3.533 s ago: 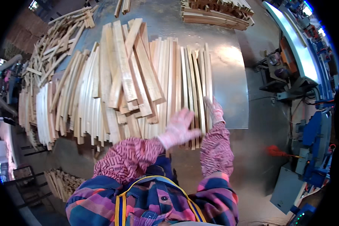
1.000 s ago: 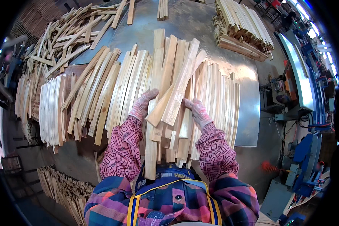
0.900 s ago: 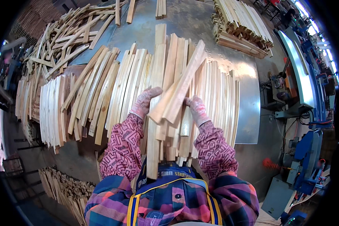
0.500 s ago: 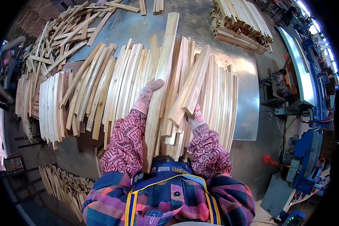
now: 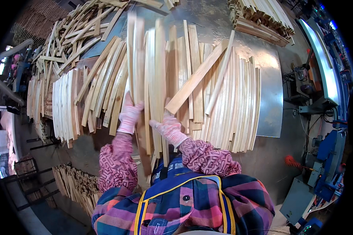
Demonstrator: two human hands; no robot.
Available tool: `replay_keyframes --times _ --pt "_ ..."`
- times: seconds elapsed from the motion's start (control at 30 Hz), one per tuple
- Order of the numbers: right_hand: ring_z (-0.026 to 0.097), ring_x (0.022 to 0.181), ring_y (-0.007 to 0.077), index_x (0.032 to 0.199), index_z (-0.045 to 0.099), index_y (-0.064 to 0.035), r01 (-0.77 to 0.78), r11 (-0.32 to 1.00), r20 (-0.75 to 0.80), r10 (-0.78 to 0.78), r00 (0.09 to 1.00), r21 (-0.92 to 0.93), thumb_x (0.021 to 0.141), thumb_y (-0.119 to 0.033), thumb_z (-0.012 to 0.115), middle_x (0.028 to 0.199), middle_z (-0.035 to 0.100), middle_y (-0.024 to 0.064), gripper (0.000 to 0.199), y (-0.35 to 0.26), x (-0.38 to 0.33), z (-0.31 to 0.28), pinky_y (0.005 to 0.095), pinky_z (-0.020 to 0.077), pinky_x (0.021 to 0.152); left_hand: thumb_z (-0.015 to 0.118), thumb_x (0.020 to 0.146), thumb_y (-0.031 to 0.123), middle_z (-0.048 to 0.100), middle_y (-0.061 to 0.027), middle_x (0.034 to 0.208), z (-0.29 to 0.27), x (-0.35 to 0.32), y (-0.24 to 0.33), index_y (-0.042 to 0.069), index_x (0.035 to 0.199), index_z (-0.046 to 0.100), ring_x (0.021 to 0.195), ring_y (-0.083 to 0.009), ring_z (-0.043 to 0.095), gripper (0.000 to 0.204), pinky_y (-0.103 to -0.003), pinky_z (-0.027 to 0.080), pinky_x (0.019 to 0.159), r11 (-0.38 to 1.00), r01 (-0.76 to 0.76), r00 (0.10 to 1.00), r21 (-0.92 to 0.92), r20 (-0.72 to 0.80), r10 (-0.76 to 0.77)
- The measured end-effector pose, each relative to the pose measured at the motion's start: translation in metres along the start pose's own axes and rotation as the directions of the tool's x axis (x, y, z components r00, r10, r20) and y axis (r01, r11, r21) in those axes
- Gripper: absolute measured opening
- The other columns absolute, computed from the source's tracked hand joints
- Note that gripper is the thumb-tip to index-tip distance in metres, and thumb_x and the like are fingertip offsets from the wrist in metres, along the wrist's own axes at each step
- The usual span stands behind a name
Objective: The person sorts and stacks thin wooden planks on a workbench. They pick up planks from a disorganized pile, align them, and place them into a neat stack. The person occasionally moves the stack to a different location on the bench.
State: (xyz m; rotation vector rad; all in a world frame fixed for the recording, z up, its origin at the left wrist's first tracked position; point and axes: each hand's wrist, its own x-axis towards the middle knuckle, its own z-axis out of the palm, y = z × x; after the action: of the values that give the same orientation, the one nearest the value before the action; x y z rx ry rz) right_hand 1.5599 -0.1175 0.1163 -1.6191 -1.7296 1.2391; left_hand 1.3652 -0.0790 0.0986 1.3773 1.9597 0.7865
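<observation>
- Head view: wooden strips (image 5: 159,74) on the bench (image 5: 270,98) are flanked by left hand (image 5: 130,114) and right hand (image 5: 169,129)
- Right hand has been shifted left, two slanted boards (image 5: 198,76) fanned apart
- Whether fingers (image 5: 128,110) are closed cannot be told
- The strips are apparently being parted

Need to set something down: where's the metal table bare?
The table is bare between the rightmost slat row and its right edge, and behind that row, left of the stacked slats. Crowded: around your left hand, right hand and the loose heap.
</observation>
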Motion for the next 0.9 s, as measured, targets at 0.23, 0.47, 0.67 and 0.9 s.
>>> replay_keyframes --times 0.23,0.47,0.67,0.9 --pt "0.063 0.109 0.0335 0.121 0.063 -0.0063 0.352 0.815 0.671 0.06 0.739 -0.461 0.095 -0.044 0.053 0.119 0.063 0.0222 0.047 -0.008 0.026 -0.08 0.0393 0.0502 0.096 0.054 0.079 0.078 0.025 -0.0281 0.155 0.019 -0.01 0.074 0.016 0.158 0.007 0.141 -0.0415 0.032 0.111 -0.049 0.03 0.114 0.839 0.169 0.927 0.517 0.205 -0.313" --pt "0.064 0.11 0.0274 0.121 0.061 -0.0087 -0.091 0.994 -0.077 0.096 0.992 0.065 0.091 -0.049 0.057 0.127 0.061 0.0172 0.051 0.049 0.05 -0.173 0.04 0.0509 0.093 0.067 0.07 0.076 0.028 -0.026 0.153 0.027 -0.029 0.074 0.017 0.156 0.017 0.137 -0.0393 0.038 0.116 -0.046 0.039 0.108 0.702 0.18 0.963 0.689 0.021 -0.268" --pt "0.063 0.111 0.0376 0.143 0.03 -0.0018 -0.581 0.78 -0.428 0.455 0.781 -0.23 0.078 -0.04 0.074 0.116 0.063 0.0249 0.086 0.062 0.148 -0.172 0.0438 0.0493 0.095 0.066 0.077 0.067 0.023 -0.0276 0.156 0.034 -0.015 0.087 0.017 0.157 0.017 0.142 -0.0385 0.033 0.106 -0.044 0.035 0.113 0.794 0.136 0.952 0.592 0.143 -0.269" --pt "0.058 0.117 0.0371 0.152 0.015 -0.006 -0.596 0.67 -0.472 0.391 0.79 -0.444 0.076 -0.036 0.078 0.128 0.055 0.0224 0.103 0.079 0.072 -0.206 0.044 0.0499 0.098 0.067 0.087 0.042 0.04 -0.0151 0.151 0.076 -0.014 0.073 0.005 0.145 0.042 0.138 -0.029 0.041 0.073 -0.039 0.04 0.111 0.886 -0.304 0.923 0.352 -0.124 0.365"
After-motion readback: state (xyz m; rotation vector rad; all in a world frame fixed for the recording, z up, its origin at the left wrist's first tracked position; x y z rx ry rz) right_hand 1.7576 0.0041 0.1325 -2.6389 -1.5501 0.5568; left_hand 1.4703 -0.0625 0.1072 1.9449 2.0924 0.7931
